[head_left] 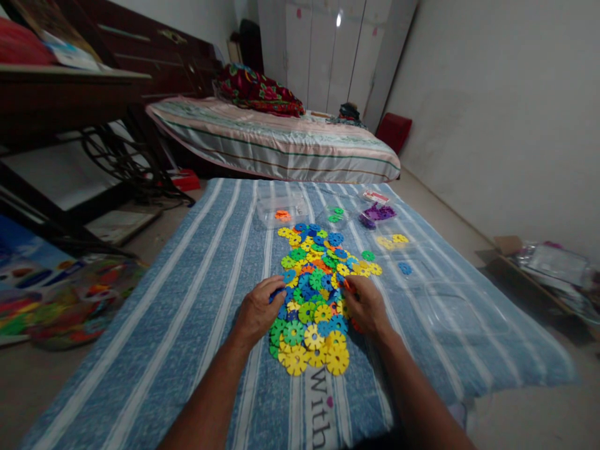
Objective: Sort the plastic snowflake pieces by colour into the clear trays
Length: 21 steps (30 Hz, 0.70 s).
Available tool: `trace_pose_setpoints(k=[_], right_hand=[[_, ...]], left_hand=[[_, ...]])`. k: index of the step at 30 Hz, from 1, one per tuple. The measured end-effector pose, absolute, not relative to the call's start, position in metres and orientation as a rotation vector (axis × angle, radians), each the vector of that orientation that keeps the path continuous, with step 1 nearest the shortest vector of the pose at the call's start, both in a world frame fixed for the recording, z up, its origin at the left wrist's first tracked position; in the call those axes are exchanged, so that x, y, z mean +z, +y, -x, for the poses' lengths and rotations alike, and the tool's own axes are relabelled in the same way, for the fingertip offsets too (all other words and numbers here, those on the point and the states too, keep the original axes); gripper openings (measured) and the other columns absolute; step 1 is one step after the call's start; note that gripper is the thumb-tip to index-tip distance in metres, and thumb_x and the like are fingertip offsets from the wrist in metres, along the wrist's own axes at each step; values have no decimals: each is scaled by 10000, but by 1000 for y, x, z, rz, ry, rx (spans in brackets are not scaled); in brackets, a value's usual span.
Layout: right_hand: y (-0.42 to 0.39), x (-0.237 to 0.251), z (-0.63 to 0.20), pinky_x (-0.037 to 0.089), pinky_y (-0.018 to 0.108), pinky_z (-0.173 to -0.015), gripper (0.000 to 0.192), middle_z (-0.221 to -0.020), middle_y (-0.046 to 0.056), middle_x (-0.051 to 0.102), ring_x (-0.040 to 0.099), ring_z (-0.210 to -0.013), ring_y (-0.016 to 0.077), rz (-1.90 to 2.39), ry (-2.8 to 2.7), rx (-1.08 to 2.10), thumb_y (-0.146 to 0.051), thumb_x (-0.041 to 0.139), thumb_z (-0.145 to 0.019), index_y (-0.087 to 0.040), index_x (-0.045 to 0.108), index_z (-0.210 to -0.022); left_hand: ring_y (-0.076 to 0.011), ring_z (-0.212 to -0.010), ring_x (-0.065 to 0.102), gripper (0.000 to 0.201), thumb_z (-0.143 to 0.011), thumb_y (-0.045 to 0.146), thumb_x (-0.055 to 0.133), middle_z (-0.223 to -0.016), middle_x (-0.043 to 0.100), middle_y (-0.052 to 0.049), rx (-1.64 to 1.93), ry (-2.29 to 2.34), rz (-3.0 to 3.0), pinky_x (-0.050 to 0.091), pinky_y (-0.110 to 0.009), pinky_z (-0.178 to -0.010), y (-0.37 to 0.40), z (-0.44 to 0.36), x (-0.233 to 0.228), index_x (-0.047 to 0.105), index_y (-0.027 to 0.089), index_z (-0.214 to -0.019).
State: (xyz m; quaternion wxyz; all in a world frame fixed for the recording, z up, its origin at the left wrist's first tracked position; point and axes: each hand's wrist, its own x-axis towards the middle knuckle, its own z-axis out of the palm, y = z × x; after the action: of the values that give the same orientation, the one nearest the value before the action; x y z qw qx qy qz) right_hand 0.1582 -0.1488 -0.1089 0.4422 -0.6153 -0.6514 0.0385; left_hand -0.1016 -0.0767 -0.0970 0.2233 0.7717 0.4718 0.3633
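Observation:
A long heap of notched plastic snowflake discs in yellow, green, blue and orange lies on the striped blue cloth. My left hand is at the heap's left side, its fingers curled around a blue disc. Across the heap, my right hand has its fingers closed at an orange disc, mostly hidden behind them. Just beyond the right hand, several yellow discs and a single green disc lie at the heap's edge.
Behind the heap stand clear plastic boxes, one with orange discs, one with green discs and one with purple pieces. Yellow discs and a blue disc lie to the right, near a clear lid. A bed stands beyond.

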Motion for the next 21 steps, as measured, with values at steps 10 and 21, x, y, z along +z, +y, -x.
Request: trace_pose_setpoints(k=[10,21], right_hand=[[-151,-116,-163,487,398,-886,206,-1020,102,654,582,-990,236,1534,-1583,15,-281,551,-859,-206,669,-1011],[-151,-116,-164,480,402,-912,296,-1103,100,615,565,-1053,226,1504,-1679,-20,-160,454,-890,-229,695,-1048]], left_hand=[[-223,-1092,654,255,-816,325,549,-1146,717,-65,1006,1294,-2129,502,-398,-1019,-77,102,-97,725,210,-961],[-232,-1118,643,277,-822,344,537,-1168,706,-87,982,1314,-2140,488,-400,-1037,-76,102,-98,721,193,-965]])
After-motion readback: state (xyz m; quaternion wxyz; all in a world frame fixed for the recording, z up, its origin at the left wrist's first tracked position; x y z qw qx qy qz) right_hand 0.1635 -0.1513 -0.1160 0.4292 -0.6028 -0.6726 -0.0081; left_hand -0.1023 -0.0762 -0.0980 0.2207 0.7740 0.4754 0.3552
